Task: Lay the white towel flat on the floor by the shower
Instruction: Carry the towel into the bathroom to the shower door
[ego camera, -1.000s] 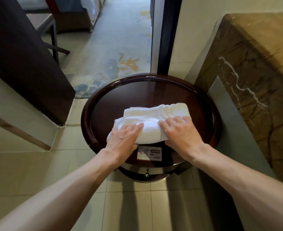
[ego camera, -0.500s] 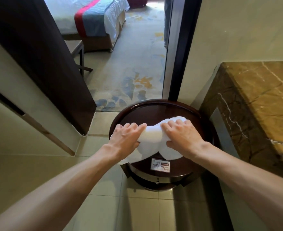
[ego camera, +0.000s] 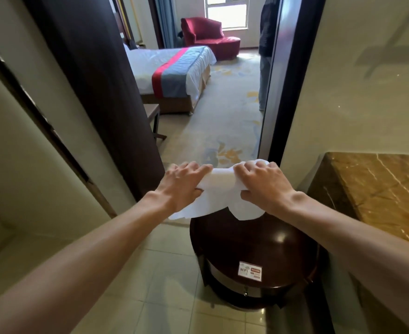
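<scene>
In the head view, both arms reach forward toward twelve o'clock, and the hands meet just below the middle of the frame. The left hand (ego camera: 184, 186) grips the white towel (ego camera: 219, 189) at its nine o'clock end, fingers curled over the top and thumb underneath. The right hand (ego camera: 263, 186) grips the three o'clock end the same way. The towel is bunched between them, and its loose corners hang down toward the far rim of the dark round table (ego camera: 254, 249); whether they touch it cannot be told. The table stands on the tiled floor (ego camera: 150, 285) at five o'clock and carries a small WiFi card (ego camera: 250, 271) near its front edge. A brown marble counter (ego camera: 377, 189) sits at three o'clock. Through the doorway at twelve o'clock lie a patterned carpet (ego camera: 213, 131), a bed (ego camera: 172, 68) and a red armchair (ego camera: 208, 37).
</scene>
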A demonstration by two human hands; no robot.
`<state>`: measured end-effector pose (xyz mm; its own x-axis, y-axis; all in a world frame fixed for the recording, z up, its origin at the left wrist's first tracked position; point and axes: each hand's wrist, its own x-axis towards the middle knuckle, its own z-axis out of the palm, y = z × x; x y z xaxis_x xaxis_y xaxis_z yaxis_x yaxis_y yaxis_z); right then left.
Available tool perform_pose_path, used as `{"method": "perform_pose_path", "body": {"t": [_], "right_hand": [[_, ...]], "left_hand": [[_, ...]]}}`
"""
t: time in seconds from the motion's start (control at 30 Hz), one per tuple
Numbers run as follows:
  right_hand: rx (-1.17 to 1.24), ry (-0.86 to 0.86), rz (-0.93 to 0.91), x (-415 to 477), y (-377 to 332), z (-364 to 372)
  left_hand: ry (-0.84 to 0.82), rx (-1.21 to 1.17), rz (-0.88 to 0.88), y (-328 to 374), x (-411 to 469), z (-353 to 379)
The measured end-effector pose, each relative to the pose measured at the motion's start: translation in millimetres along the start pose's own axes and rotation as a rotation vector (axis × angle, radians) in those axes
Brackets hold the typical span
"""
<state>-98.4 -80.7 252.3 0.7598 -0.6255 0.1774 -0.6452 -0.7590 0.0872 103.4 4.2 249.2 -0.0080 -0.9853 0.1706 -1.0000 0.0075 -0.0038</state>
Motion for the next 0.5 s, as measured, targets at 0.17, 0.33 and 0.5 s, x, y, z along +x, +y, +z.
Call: {"method": "perform_pose_path", "body": {"t": [0.17, 0.33, 0.5], "right_hand": [[0.06, 0.058, -0.021, 7, -10, -40], [0.076, 0.062, -0.075, 16, -22, -58], [0.111, 0.063, -0.121, 29, -38, -64]], "left_hand": [[0.047, 0.019, -0.053, -7, -11, -45], [0.084, 0.045, -0.086, -18, -24, -63], [0.085, 0.056, -0.164, -32, -40, -72]]}}
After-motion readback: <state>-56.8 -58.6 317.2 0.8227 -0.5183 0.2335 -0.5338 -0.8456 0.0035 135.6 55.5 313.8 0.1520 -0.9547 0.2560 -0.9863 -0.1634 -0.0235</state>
